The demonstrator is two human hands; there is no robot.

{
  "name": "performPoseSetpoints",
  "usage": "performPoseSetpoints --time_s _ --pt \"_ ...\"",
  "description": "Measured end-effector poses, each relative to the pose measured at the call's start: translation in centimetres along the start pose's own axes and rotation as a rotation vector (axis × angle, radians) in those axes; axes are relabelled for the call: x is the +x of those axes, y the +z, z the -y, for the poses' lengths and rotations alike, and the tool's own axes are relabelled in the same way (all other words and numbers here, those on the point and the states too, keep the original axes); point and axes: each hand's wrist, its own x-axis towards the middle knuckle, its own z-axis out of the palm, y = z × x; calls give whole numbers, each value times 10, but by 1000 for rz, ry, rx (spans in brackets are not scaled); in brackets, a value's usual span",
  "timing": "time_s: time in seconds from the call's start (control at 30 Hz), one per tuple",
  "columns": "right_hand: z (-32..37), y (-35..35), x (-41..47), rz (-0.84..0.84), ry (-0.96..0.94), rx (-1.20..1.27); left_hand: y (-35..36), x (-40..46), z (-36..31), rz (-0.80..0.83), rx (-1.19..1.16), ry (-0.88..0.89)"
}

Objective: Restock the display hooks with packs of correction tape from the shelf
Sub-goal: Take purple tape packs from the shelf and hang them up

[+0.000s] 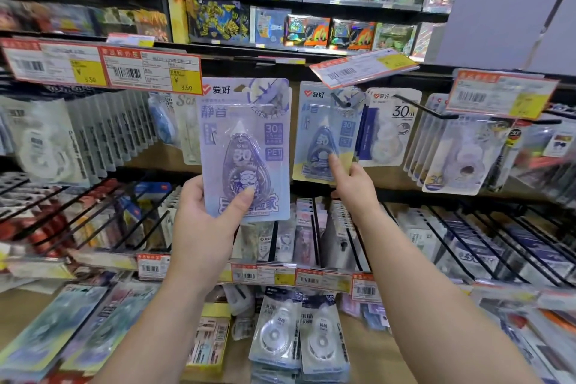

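Note:
My left hand (205,224) grips a lilac pack of correction tape (246,137) by its lower edge and holds it upright in front of the display. A second pack of the same kind (327,125) hangs on a black display hook (341,102) just to the right. My right hand (350,184) pinches that hanging pack at its lower right corner, thumb on the front. A white 30m pack (392,125) hangs behind it on the neighbouring hook (427,109).
Rows of other tape packs hang left (62,140) and right (461,156). Price tags (124,70) stick out above the hooks. Below run wire dividers (467,243) with more stock, and flat packs (299,330) lie on the wooden shelf. Toy boxes (311,28) fill the upper shelves.

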Motion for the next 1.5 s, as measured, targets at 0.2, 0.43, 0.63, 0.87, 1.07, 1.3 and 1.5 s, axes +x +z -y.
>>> performPoseSetpoints --time_s 0.2,0.43,0.63,0.87,1.07,1.3,1.5 --pt "1 0 9 21 51 6 0 -3 -2 8 -8 -7" --pt "-6 -4 11 -14 81 -5 0 -5 1 33 -1 -9" --pt "8 -22 -45 -178 4 -56 7 -14 -2 92 -3 4" --pt "18 -21 -133 172 -298 16 33 -28 4 213 -46 -1" --pt "18 -37 -138 20 -287 -22 56 -33 0 271 -82 2" --pt "22 -44 -134 -23 -265 13 69 -32 -3 277 -95 -18" --pt "20 -47 -132 -24 -249 44 75 -30 -3 291 -85 -25"
